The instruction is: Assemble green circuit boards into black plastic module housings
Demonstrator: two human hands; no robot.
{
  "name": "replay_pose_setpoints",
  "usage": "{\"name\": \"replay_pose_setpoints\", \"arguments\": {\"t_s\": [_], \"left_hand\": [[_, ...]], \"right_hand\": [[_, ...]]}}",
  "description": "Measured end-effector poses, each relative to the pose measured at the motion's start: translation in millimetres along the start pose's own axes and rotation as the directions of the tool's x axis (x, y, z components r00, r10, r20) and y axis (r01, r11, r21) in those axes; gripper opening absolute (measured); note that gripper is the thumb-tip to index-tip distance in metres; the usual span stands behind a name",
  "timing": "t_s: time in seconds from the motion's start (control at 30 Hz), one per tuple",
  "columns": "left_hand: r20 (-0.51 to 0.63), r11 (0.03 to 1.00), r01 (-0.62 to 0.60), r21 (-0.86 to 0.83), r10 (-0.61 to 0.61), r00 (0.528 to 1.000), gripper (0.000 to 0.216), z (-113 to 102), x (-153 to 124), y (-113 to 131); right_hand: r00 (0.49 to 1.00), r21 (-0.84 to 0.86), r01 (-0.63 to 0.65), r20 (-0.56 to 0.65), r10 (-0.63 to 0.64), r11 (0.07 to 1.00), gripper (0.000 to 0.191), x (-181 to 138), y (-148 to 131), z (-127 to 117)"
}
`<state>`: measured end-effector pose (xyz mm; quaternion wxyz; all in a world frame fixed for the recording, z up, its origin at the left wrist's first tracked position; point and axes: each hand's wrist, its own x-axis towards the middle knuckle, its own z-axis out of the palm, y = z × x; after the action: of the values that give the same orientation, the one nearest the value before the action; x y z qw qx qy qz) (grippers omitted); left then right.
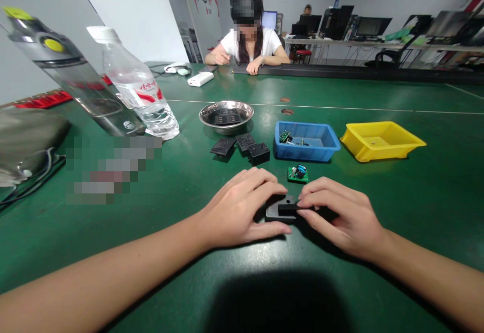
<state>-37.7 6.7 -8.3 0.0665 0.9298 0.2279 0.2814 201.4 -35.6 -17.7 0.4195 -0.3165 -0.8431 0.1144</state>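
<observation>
On the green table in front of me lies a small grey-and-black block (273, 209) with a dark hole in its top. My left hand (242, 207) is around its left side, fingers at the far edge and thumb along the near edge. A narrow black bar (287, 209) lies over the block, its right end pinched between the thumb and fingers of my right hand (342, 214). Just beyond the block sits a green circuit board (298, 174) with a blue-and-black coil. Behind my left hand are several black plastic casings (259, 153).
A steel bowl (212, 117) holds black pieces. The blue bin (306, 152) contains circuit boards; a yellow bin (381, 150) stands right of it. Two bottles (139, 88) stand at left, near a pouch (28, 139) and cables. Opposite, a person (247, 46) works at a long black bar (340, 72).
</observation>
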Motion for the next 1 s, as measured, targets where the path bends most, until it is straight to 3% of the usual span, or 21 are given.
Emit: {"name": "replay_pose_setpoints", "arguments": {"t_s": [0.07,0.17,0.27,0.43,0.6,1.0], "left_hand": [[0.111,0.997,0.076,-0.028,-0.073,0.991,0.06,-1,2,-3],[0.237,0.987,0.132,-0.096,-0.106,0.966,0.039,-2,3,-7],[0.2,0.975,0.171,-0.14,-0.142,0.97,0.026,-2,2,-11],[0.119,0.967,0.214,-0.137,-0.199,0.973,0.025,-2,0,-13],[0.116,0.964,0.234,-0.126,-0.22,0.969,0.024,-2,1,-13],[0.107,0.965,0.224,-0.136,-0.21,0.972,0.024,-1,0,-13]], "right_hand": [[0.999,-0.01,-0.031,-0.013,0.031,0.999,0.011,0,2,-3],[0.996,-0.038,-0.077,-0.039,0.076,0.996,0.012,0,6,-7],[0.993,-0.062,-0.118,-0.03,0.116,0.991,0.015,1,11,-9],[0.983,-0.065,-0.182,0.017,0.183,0.981,0.018,1,17,-8],[0.971,-0.041,-0.235,0.031,0.236,0.971,0.018,1,16,-6],[0.972,-0.03,-0.228,0.054,0.23,0.973,0.015,1,13,-5]]}}
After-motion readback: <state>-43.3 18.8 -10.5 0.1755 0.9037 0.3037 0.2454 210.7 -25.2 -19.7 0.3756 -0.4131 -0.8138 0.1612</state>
